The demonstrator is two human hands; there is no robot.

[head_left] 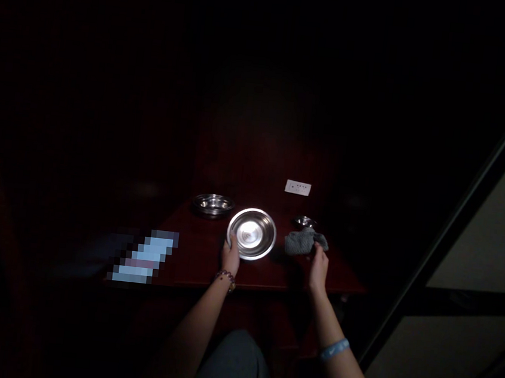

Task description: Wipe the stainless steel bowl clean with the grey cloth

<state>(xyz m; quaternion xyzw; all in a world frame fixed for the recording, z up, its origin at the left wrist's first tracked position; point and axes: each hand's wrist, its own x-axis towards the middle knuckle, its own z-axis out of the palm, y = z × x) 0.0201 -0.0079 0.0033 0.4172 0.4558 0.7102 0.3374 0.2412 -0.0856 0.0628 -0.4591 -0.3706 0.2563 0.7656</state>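
Trousered knee [231,370] lies below metal bowl [252,234], judged light, stiff, slippery, best held rim-wise, as left hand [231,262] fingers grasp it, while right hand [318,271] fingers clutch cloth [299,242] to its right.

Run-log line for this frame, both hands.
left hand: holding metal bowl by rim | right hand: holding grey cloth, apart from metal bowl | behind: other metalware

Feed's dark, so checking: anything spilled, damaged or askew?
No spill or damage shows, though shadow hides much. The bowl tips toward the camera, but the left hand holds it. Only the pixelated patch looks odd, hiding what lies there.
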